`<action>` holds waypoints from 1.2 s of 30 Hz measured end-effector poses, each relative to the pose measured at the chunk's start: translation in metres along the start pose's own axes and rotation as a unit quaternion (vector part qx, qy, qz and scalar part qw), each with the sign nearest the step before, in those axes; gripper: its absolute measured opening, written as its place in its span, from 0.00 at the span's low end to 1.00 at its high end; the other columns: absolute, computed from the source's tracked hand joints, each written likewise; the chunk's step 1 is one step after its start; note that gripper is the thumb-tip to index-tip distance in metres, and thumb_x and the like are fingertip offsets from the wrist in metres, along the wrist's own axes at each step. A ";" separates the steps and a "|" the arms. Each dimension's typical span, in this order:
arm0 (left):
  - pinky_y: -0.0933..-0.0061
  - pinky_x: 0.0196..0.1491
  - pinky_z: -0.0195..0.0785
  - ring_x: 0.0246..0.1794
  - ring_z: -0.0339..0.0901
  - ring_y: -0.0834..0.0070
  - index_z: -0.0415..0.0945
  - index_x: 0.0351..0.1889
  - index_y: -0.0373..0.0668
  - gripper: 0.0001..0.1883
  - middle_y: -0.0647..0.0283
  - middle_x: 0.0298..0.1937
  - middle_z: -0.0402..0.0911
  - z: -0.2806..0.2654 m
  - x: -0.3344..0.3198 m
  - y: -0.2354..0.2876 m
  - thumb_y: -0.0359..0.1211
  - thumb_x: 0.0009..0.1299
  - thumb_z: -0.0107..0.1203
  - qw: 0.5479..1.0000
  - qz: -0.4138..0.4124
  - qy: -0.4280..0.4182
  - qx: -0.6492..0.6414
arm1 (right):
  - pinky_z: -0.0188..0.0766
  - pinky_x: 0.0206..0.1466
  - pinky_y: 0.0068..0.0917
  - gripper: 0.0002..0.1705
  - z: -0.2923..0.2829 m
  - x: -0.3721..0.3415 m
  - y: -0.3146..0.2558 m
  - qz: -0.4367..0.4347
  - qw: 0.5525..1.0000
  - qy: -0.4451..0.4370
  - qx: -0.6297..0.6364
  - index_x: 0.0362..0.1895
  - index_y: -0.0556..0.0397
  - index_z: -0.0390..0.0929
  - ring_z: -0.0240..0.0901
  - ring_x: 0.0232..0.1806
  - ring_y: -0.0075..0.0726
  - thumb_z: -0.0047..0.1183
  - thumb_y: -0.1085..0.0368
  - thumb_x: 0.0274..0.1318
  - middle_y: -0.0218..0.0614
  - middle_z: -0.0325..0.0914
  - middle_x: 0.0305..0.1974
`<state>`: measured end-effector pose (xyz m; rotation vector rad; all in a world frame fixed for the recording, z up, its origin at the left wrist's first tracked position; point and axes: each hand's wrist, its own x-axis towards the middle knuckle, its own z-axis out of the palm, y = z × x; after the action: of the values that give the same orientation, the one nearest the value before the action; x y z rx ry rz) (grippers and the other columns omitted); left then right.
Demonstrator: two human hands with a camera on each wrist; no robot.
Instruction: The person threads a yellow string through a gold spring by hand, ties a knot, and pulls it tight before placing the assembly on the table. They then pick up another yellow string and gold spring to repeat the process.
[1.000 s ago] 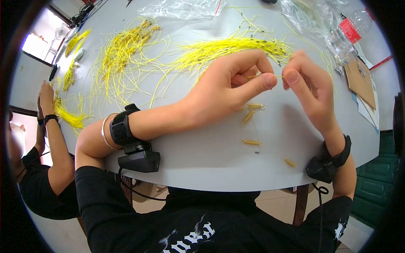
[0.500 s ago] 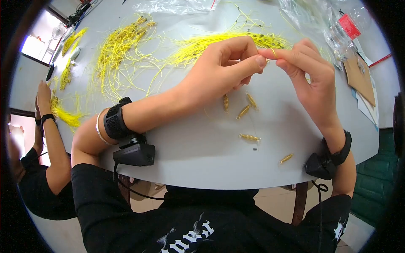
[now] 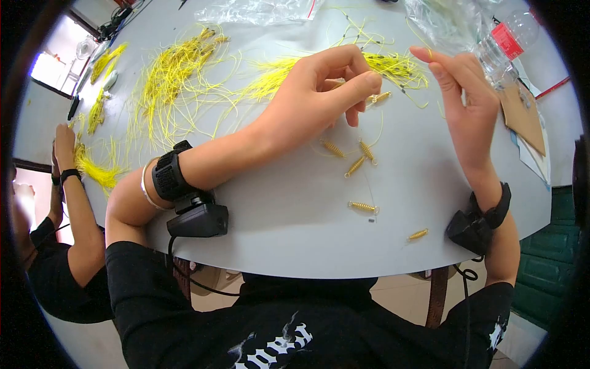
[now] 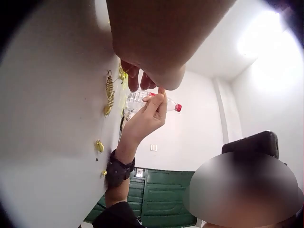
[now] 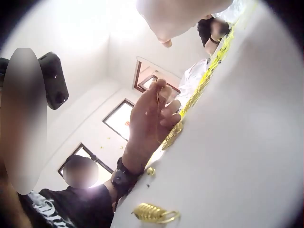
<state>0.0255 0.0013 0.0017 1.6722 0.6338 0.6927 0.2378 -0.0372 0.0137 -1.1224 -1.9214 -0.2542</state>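
Thumb and fingers of my left hand (image 3: 332,86) pinch a thin yellow line (image 5: 158,107) above the table. A loose yellow strand curves down beside that hand. A gold coil spring (image 3: 380,97) shows right beside its fingertips. Apart from it on the right, my right hand (image 3: 470,101) is raised with the index finger stretched towards the left; a bit of yellow line shows at its thumb and index tips. Below the hands, several gold springs (image 3: 355,166) lie on the grey table (image 3: 295,227), with a tiny dark sleeve (image 3: 371,221) near one.
Behind the hands lies a bundle of yellow lines (image 3: 396,67), with a tangled one (image 3: 178,67) farther left. Plastic bags (image 3: 258,11), a red-labelled bottle (image 3: 507,43) and cardboard (image 3: 522,117) stand or lie around the far edge. Another person's hands (image 3: 63,144) are at the left.
The hands, together half a second ago, have separated: the right has moved up and right. A spring beside the left fingertips has come into view. One spring below the left hand has turned.
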 end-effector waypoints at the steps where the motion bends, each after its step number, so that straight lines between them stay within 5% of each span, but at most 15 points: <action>1: 0.86 0.24 0.57 0.26 0.71 0.87 0.71 0.37 0.41 0.12 0.69 0.31 0.74 0.000 -0.001 0.001 0.41 0.69 0.46 1.000 -0.003 -0.001 -0.003 | 0.53 0.23 0.19 0.09 0.002 -0.001 0.003 0.009 1.000 0.006 0.007 0.39 0.51 0.82 0.53 0.23 0.22 0.52 0.71 0.54 0.25 0.65 0.18; 8: 0.87 0.26 0.61 0.30 0.72 0.86 0.72 0.47 0.37 0.14 0.65 0.40 0.78 0.001 -0.002 0.001 0.36 0.69 0.48 1.000 -0.013 -0.002 -0.016 | 0.53 0.24 0.19 0.09 0.000 0.000 0.004 0.046 0.999 0.015 0.016 0.39 0.51 0.81 0.53 0.23 0.23 0.52 0.70 0.54 0.26 0.65 0.18; 14: 0.86 0.26 0.64 0.32 0.73 0.85 0.73 0.43 0.38 0.12 0.64 0.40 0.79 0.000 -0.001 -0.002 0.34 0.65 0.54 1.000 -0.017 0.022 -0.007 | 0.56 0.28 0.23 0.05 0.003 -0.001 0.001 0.036 0.995 -0.089 -0.007 0.30 0.52 0.76 0.55 0.25 0.27 0.58 0.68 0.47 0.28 0.64 0.20; 17: 0.81 0.25 0.65 0.30 0.75 0.83 0.75 0.38 0.38 0.13 0.66 0.32 0.79 -0.001 0.001 -0.005 0.36 0.61 0.58 0.999 -0.015 0.039 -0.001 | 0.55 0.27 0.23 0.08 0.002 0.000 -0.002 0.042 0.995 -0.086 0.011 0.25 0.53 0.70 0.55 0.25 0.28 0.57 0.69 0.45 0.29 0.63 0.20; 20: 0.86 0.24 0.64 0.32 0.74 0.85 0.73 0.40 0.38 0.10 0.65 0.40 0.79 -0.002 0.000 -0.002 0.33 0.64 0.56 0.999 -0.015 0.028 0.016 | 0.54 0.26 0.23 0.08 -0.001 0.001 -0.005 0.043 0.996 -0.072 0.036 0.22 0.54 0.67 0.55 0.24 0.27 0.55 0.71 0.44 0.30 0.62 0.19; 29: 0.87 0.26 0.63 0.31 0.75 0.86 0.70 0.42 0.40 0.14 0.67 0.30 0.79 -0.002 0.000 -0.002 0.30 0.60 0.60 0.998 0.038 0.036 0.018 | 0.52 0.25 0.21 0.07 -0.003 0.000 -0.004 0.053 0.993 -0.054 0.090 0.21 0.55 0.65 0.54 0.23 0.25 0.51 0.74 0.43 0.29 0.61 0.18; 36: 0.88 0.28 0.64 0.30 0.76 0.87 0.69 0.44 0.40 0.20 0.67 0.26 0.79 0.006 -0.003 0.009 0.27 0.56 0.64 0.995 0.082 -0.049 0.008 | 0.53 0.25 0.21 0.07 0.001 -0.001 -0.008 0.054 0.988 -0.094 0.108 0.22 0.55 0.66 0.54 0.24 0.24 0.51 0.75 0.43 0.29 0.62 0.19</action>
<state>0.0285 -0.0065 0.0087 1.7756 0.4370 0.7192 0.2313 -0.0423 0.0143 -1.1325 -1.9892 0.1223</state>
